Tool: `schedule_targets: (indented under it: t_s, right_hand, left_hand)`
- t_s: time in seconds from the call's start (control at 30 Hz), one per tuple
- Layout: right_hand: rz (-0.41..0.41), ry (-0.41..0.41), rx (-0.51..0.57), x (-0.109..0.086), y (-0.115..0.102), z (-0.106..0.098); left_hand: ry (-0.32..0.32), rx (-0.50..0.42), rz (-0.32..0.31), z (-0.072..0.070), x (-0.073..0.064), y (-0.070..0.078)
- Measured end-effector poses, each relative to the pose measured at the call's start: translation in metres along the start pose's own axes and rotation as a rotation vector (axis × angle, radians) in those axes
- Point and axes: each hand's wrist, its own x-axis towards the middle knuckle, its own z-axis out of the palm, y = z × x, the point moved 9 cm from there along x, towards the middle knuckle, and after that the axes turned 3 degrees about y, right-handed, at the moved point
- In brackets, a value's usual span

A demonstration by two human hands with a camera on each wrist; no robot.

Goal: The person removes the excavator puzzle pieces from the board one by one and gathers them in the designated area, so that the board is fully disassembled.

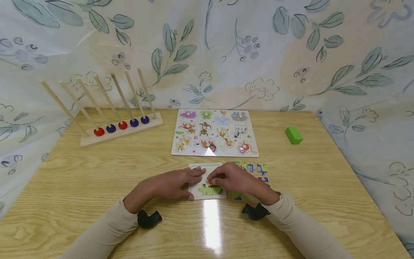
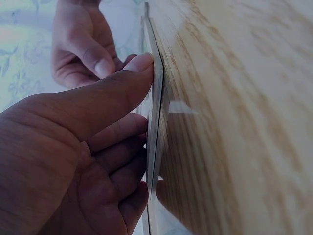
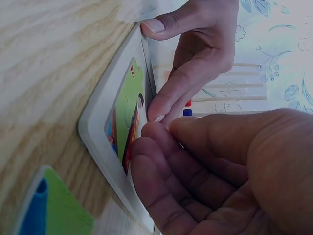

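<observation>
A small white puzzle board (image 1: 215, 166) lies flat in front of me, with joined green pieces (image 1: 207, 190) along its near side. My left hand (image 1: 176, 183) rests on the board's left part, fingers stretched over it. Its thumb (image 2: 139, 62) lies at the board's near edge. Over the board's right part, my right hand (image 1: 234, 178) has thumb and fingertips together at a red-and-yellow puzzle piece (image 1: 211, 184), just above the green row. In the right wrist view the curled fingers (image 3: 151, 161) hide much of that piece.
Loose puzzle pieces (image 1: 262, 168) lie right of the board, partly under my right forearm. Behind it is an animal peg puzzle (image 1: 215, 124). A wooden rack (image 1: 136, 126) with upright rods and red and blue beads stands back left. A green block (image 1: 293, 135) sits at the right.
</observation>
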Motion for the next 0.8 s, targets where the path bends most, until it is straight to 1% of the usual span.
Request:
schedule_targets:
  t_s: [0.23, 0.4, 0.57, 0.8]
  right_hand:
    - [-0.006, 0.008, -0.02, -0.001, 0.0022, 0.0004]
    - [-0.01, -0.009, -0.028, -0.0006, 0.0024, 0.0015]
    - [-0.004, -0.036, -0.007, -0.0016, 0.0028, 0.0027]
    - [-0.036, -0.043, 0.015, -0.003, 0.0017, 0.0036]
  left_hand:
    - [0.007, 0.0, -0.001, 0.0009, -0.0002, -0.0003]
    - [0.013, 0.006, 0.001, 0.0005, 0.0002, -0.0005]
    - [0.013, -0.003, -0.002, 0.0003, 0.0003, 0.0002]
    - [0.013, -0.002, -0.012, -0.0001, 0.0004, 0.0002]
